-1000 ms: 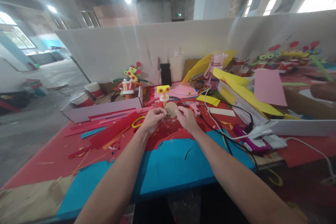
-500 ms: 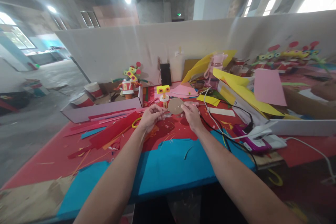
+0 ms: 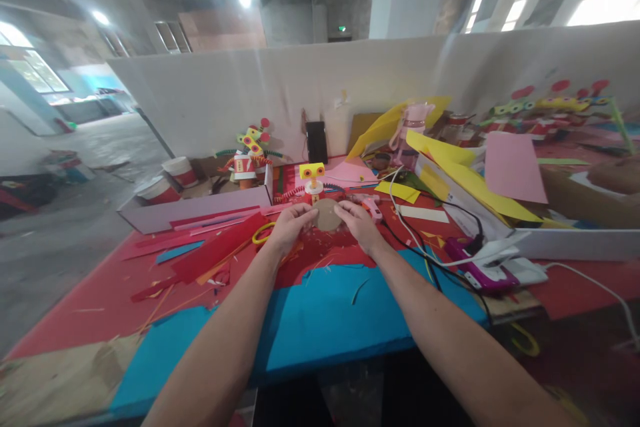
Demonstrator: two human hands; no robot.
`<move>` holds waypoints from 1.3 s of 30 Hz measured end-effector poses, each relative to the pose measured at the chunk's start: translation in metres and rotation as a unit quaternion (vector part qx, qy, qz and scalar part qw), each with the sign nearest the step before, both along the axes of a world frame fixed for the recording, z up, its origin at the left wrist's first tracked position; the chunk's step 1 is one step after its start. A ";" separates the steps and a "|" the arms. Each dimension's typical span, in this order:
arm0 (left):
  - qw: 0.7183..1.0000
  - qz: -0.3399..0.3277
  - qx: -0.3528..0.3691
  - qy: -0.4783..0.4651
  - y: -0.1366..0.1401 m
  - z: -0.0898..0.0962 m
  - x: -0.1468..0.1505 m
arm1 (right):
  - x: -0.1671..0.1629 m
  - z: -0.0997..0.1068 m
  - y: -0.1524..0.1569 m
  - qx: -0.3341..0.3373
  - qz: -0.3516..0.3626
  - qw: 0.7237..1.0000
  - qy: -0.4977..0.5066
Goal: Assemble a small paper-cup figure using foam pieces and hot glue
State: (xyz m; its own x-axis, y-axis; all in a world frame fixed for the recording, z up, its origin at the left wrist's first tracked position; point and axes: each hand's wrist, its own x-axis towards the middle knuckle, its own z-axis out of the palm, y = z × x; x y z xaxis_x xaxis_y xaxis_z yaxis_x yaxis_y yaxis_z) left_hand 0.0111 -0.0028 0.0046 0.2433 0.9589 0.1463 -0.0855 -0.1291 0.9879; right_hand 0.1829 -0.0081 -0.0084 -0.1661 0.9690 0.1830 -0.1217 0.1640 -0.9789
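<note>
Greyish-brown, the round cardboard disc is pinched at its left edge by the left hand and at its right by the right hand, neither nearer; the yellow-headed figure is seen just beyond

The side margins of the cardboard disc are covered by the fingers of the left hand and right hand. Behind it, the base of the yellow-headed figure is concealed. The white box is cropped at right; the far-right figures are blurred.
</note>
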 end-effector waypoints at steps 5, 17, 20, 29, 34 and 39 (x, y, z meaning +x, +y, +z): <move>0.997 -0.001 -0.033 -0.067 0.000 -0.002 0.000 | -0.004 -0.004 0.002 0.042 0.008 0.999 -0.010; 0.893 0.207 0.330 0.227 0.006 -0.009 0.002 | 0.001 -0.017 0.010 0.097 -0.072 0.983 -0.142; 0.852 0.158 0.412 0.282 0.006 -0.012 0.004 | -0.001 -0.017 0.008 0.119 -0.066 0.979 -0.152; 0.821 0.137 0.447 0.328 0.004 -0.013 0.009 | -0.003 -0.012 0.004 0.136 -0.049 0.976 -0.164; 0.846 0.133 0.392 0.336 0.001 -0.010 0.010 | -0.006 -0.012 0.001 0.173 -0.060 0.964 -0.192; 0.818 0.115 0.408 0.388 -0.002 -0.009 0.014 | -0.006 -0.016 0.004 0.168 -0.078 0.965 -0.188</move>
State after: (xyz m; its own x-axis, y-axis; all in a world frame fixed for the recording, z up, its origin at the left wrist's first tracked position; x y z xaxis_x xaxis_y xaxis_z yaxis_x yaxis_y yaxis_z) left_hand 0.0249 -0.0049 -0.0041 0.3927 0.6532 0.6474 0.6468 -0.6966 0.3105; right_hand 0.1773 -0.0040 -0.0245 -0.1393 0.8839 0.4465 0.2830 0.4676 -0.8374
